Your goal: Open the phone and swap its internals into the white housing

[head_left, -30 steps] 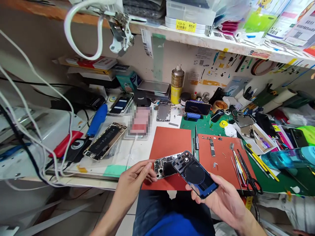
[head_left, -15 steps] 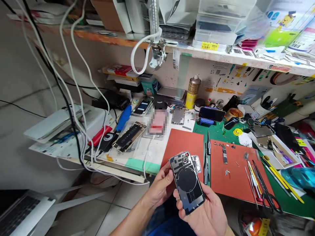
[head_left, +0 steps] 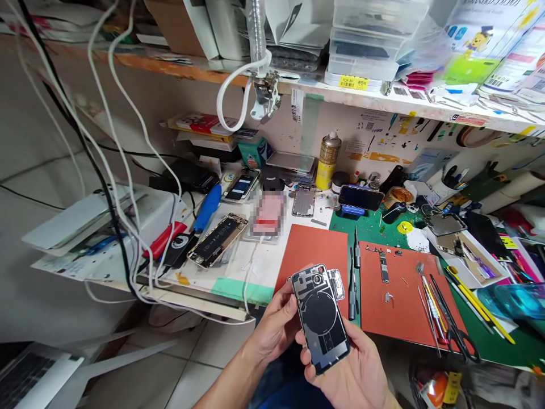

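Both hands hold a phone back panel (head_left: 326,312), its inner side facing up with a large black disc and a camera opening near the top. My left hand (head_left: 276,318) is closed at its upper left edge, thumb along the side. My right hand (head_left: 353,363) cradles the lower part, with fingers curled around its left edge and the thumb at the right. Behind the panel, a silvery piece with camera rings (head_left: 336,283) sticks out on the right; most of it is hidden, and I cannot tell which hand holds it.
A bare orange mat (head_left: 313,250) lies beyond the hands. On another orange mat (head_left: 409,307) are a narrow circuit board (head_left: 384,266), tweezers and scissors (head_left: 462,341). An opened phone (head_left: 218,240) and a blue-handled tool (head_left: 208,209) lie left. White cables (head_left: 123,199) hang at left under a shelf (head_left: 383,102).
The whole view has shifted a little, so the bench appears slightly further left. Both hands keep their grip on the panel, which stays almost in the same pose.
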`<state>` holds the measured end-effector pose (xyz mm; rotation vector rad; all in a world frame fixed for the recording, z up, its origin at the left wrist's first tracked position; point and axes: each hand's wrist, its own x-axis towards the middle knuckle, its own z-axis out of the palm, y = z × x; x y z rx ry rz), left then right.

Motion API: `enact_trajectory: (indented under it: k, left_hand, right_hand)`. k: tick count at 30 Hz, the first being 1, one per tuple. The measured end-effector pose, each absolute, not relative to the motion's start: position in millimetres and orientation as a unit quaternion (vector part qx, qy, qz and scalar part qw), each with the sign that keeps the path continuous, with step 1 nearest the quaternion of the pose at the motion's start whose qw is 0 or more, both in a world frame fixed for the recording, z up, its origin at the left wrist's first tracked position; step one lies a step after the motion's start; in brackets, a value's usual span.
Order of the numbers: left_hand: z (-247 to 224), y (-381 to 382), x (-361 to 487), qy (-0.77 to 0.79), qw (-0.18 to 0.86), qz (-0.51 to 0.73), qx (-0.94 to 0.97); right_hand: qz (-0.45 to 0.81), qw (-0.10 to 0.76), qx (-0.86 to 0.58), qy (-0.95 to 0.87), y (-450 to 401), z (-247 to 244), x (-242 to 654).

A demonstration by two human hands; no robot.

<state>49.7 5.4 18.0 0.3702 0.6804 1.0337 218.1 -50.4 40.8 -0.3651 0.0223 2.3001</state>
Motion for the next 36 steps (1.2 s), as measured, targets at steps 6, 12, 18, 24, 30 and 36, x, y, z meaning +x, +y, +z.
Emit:
enact_trajectory:
  k: [6, 12, 18, 24, 30, 36]
  left_hand:
    - [26.0, 8.6, 50.5, 0.327, 0.796, 0.468, 0.199]
    - [29.2, 11.9, 49.1, 0.333, 0.785, 0.480, 0.207]
    - [30.6, 12.5, 60.9, 0.273, 0.825, 0.441, 0.225]
    - [24.5, 15.3, 65.1, 0.298, 0.817, 0.436, 0.231]
    - [20.3, 9.5, 70.8, 0.422, 0.743, 0.443, 0.271]
    - [32.1, 7.9, 88.1, 0.460, 0.728, 0.401, 0.312]
  right_hand:
    - [0.902, 0.403, -0.153, 0.014, -53.7, 42.0, 218.7]
    - [0.893, 0.411, -0.183, 0.016, -55.0, 43.1, 221.6]
    - [0.887, 0.424, -0.181, 0.017, -56.6, 45.3, 219.0]
    - [0.804, 0.501, -0.310, -0.086, -64.4, 41.4, 222.3]
    - [0.495, 0.510, -0.576, -0.403, -74.2, 27.5, 232.4]
    - [0.398, 0.448, -0.658, -0.457, -68.9, 22.2, 244.0]
